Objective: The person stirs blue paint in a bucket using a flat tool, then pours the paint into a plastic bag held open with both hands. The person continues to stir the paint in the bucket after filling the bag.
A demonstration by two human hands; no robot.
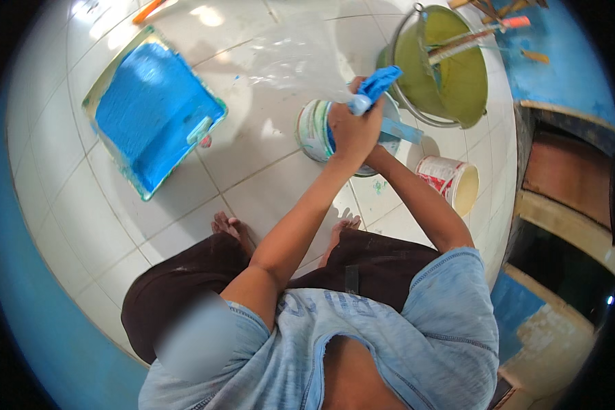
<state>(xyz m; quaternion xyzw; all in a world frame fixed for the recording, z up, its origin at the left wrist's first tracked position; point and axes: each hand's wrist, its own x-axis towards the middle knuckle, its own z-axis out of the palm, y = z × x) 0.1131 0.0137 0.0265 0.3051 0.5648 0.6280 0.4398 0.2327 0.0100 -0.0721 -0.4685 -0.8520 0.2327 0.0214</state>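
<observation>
Above a white paint bucket (310, 135) with green and blue smears, my two hands come together. My left hand (354, 131) is closed around a clear plastic bag (297, 63), whose bunched blue-coated end (380, 83) sticks out past my fingers. The rest of the bag spreads loosely toward the far side. My right hand (374, 154) lies under and behind the left, so its fingers are mostly hidden. A flat light-blue strip (402, 130) juts out over the bucket's right side, beside my hands; where its other end rests is covered.
On the left lies a paint tray (150, 113) coated in blue. A large olive bucket (451, 92) with a metal handle and a stick (461, 46) stands far right. A small tub (451, 183) lies tipped nearer me. Wooden framing (567, 225) borders the right; my feet are close by.
</observation>
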